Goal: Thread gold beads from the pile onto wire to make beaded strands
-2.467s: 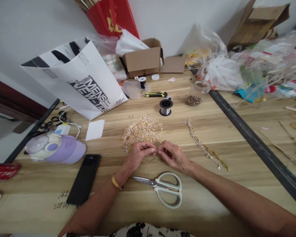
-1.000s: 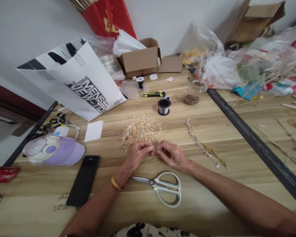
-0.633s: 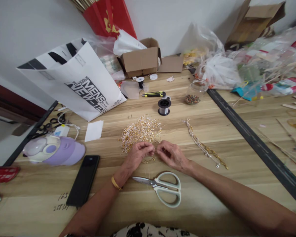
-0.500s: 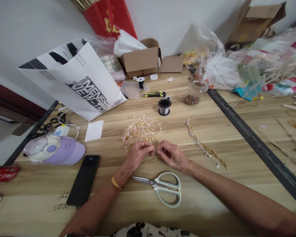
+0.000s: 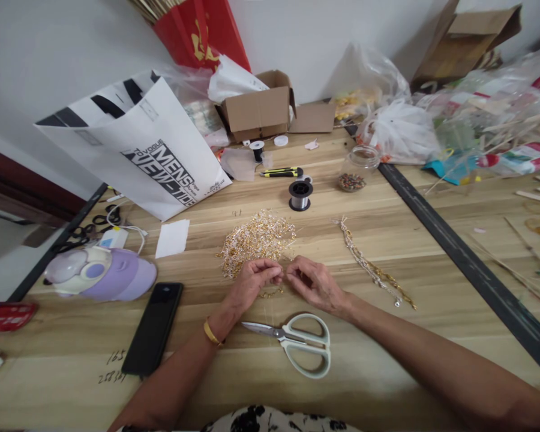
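Observation:
My left hand [image 5: 260, 276] is closed in a pinch at the near edge of a pile of small gold and clear beads [image 5: 256, 240]. From its fingertips a short strand of gold beads [image 5: 270, 293] curves down to the table. Close beside it, my right hand [image 5: 312, 281] also pinches, its fingertips almost meeting the left ones. Whatever lies between the right fingers is too small to make out. Just below both hands, scissors [image 5: 303, 343] with pale green handles lie slightly apart at the blades.
Gold and silver chains [image 5: 369, 264] lie to the right. Behind the pile stand a wire spool [image 5: 300, 196], a yellow-black cutter knife [image 5: 281, 172] and a jar of beads [image 5: 353, 174]. A phone [image 5: 153, 330] and a purple bottle [image 5: 121, 273] occupy the left.

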`<state>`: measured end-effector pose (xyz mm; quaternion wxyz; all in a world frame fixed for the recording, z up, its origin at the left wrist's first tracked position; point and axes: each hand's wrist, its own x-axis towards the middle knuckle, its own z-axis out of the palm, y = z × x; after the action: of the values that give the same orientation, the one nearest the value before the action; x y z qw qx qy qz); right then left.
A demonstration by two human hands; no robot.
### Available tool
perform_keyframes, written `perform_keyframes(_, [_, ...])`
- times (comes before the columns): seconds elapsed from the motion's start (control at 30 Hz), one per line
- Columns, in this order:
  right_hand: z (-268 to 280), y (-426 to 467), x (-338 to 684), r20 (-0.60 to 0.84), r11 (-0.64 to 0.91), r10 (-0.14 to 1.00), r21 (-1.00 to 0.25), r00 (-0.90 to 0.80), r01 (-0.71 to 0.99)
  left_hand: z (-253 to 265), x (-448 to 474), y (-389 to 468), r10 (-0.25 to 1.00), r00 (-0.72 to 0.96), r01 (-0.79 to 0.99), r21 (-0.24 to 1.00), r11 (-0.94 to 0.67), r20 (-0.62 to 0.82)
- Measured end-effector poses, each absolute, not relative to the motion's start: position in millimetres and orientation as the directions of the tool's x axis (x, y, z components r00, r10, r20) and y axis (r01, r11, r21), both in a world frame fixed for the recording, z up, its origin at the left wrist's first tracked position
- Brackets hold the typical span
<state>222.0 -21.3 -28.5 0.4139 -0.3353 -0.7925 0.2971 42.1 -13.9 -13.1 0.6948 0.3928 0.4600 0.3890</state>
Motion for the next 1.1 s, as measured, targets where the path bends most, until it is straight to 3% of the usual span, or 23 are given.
perform_keyframes(0.4, [-29.6,-20.7,222.6,0.454,0.586,0.786,-0.764,-0.420,0.270,-14.7,42.8,-13.6,0.879,0.290,-0.295,0.839,0.458,-0.378])
perform_keyframes(0.73, [-32.3,-16.2,221.9,0.252,0.326,0.909,-0.926,-0.332,0.192,-12.2,45.3,-8.9,0.845,0.295,-0.350,0.773,0.530,-0.446])
perform_keyframes(1.1, [-27.3,-15.2,221.3,0.278,0.355,0.891,-0.920,-0.360,0.166,-12.5,48.7,-7.0,0.847,0.273,-0.321,0.787,0.526,-0.455])
